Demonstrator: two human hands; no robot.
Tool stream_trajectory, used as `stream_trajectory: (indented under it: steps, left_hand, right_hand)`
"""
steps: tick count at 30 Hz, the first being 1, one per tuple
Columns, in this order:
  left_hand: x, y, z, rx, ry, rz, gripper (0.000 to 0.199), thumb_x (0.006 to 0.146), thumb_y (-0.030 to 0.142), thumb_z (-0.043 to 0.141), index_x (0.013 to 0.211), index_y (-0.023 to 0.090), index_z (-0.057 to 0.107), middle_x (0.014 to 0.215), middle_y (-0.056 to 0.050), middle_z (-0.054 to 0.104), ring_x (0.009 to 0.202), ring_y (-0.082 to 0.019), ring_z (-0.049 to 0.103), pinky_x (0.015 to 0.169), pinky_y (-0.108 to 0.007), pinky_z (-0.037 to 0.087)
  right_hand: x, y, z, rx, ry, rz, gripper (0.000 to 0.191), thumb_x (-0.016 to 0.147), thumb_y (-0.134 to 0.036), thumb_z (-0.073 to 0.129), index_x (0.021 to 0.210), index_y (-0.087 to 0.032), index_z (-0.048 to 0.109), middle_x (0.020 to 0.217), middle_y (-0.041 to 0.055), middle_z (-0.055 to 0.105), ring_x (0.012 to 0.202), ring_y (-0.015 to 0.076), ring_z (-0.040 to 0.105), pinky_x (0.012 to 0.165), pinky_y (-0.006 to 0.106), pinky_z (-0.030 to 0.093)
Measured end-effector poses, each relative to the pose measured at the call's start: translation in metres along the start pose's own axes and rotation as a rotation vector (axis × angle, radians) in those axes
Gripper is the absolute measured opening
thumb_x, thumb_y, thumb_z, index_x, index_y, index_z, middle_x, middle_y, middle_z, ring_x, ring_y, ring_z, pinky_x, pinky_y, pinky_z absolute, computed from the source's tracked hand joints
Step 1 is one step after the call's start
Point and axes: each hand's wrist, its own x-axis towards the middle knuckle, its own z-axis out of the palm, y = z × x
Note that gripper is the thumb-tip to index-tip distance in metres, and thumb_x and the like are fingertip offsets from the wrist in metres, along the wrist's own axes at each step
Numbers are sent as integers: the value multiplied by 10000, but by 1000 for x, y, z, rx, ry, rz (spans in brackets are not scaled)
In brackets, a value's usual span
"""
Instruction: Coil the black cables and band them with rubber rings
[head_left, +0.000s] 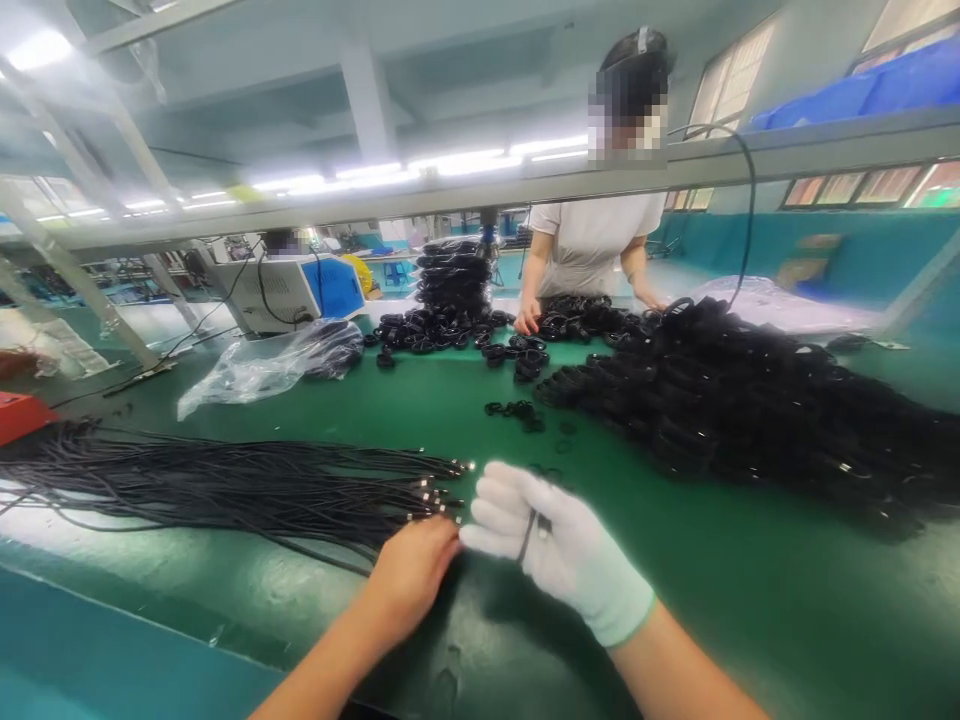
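My bare left hand (420, 565) is at the near ends of a long bundle of black cables (247, 485) lying on the green table. Its fingers are bent together and partly hidden, so what they pinch does not show. My right hand (559, 550), in a white glove, is closed with curled fingers just to the right, its fingertips close to the left hand. A thin black cable (528, 537) crosses its palm, with a small light tip beside it. Metal plugs (435, 500) show at the bundle's right end.
A large heap of coiled black cables (720, 390) covers the right side. Small black rings (517, 412) lie mid-table. A clear plastic bag (277, 360) and a blue-and-white machine (292, 290) are at the back left. Across the table a co-worker (592, 245) handles coils.
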Motion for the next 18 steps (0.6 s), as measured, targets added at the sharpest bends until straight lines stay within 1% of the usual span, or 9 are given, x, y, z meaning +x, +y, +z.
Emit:
stream_trajectory:
  steps: [2,3,5,7,10,12,14,16,18]
  left_hand:
    - [-16,11,1,248,-9,115,197,861,141,429,785,188,604,760,-21,643,672,-168,565,628,-270,379]
    - [-21,19,-5,312,-9,191,186,861,147,450,754,193,595,726,-12,630,636,-165,549,614,-275,363]
    - [-21,33,-27,355,62,319,163,862,218,513,718,198,585,692,-3,610,614,-161,524,605,-283,341]
    - [-10,41,-54,324,117,352,160,837,317,584,732,198,605,706,0,611,647,-159,524,625,-284,340]
    - [12,38,-79,29,7,330,152,781,328,663,721,190,639,720,17,625,695,-133,548,655,-242,372]
    - [21,29,-75,-241,-89,256,124,786,287,650,734,175,657,731,16,641,705,-119,569,651,-206,403]
    - [23,15,-60,-398,-118,155,176,841,267,554,760,151,659,740,-1,651,694,-121,578,624,-196,422]
    - [19,0,-42,-418,-101,76,266,887,254,441,773,138,651,750,-18,654,694,-135,578,612,-211,429]
    - [11,-13,-28,-340,-62,40,299,905,240,376,805,150,642,798,-27,659,734,-157,580,646,-241,433]
  right_hand:
    - [1,-1,-5,-106,100,-50,261,839,-299,616,1027,-118,599,909,82,655,833,194,631,934,497,402]
    - [1,1,-7,-164,114,-22,294,834,-295,623,1052,-99,595,963,122,659,877,220,639,921,489,412]
    - [-2,7,-9,-232,37,113,342,821,-293,642,1072,-68,589,990,173,659,888,241,649,874,460,441]
    - [-6,15,-8,-221,-111,277,381,799,-303,664,1076,-54,584,949,178,667,859,245,658,844,465,455]
    - [-12,22,-1,-159,-220,427,478,745,-340,704,1104,-56,565,938,181,676,858,288,667,833,549,442]
    - [-14,23,3,-130,-225,462,543,709,-360,731,1131,-73,546,952,168,676,859,304,670,833,595,424]
    - [-15,22,7,-101,-223,430,587,686,-379,751,1154,-103,530,941,128,674,866,295,667,856,608,403]
    - [-14,20,9,-81,-209,350,601,677,-389,762,1165,-137,520,878,65,659,843,256,661,880,583,398]
    - [-12,15,10,-77,-160,252,577,685,-391,760,1158,-164,520,811,16,621,775,195,637,882,530,411]
